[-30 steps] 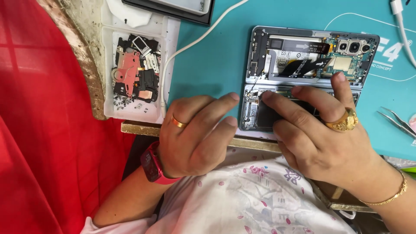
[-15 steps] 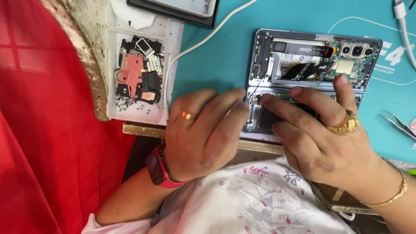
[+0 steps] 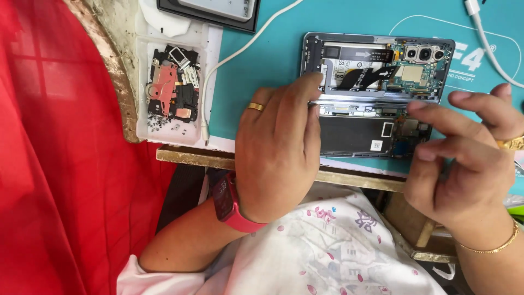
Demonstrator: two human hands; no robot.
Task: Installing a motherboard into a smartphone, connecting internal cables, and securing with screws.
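Two hands beside crosswise opened phone

Opened phone under left hand had shiny metal frame. Mat beyond looked smooth rubber. Left wrist band was matt plastic.

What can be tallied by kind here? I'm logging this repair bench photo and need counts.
Opened phone: 1
Clear parts tray: 1
White cables: 2
Teal work mat: 1
Dark device at the top edge: 1
Red wristwatch: 1
Hands, left hand and right hand: 2
Total: 9
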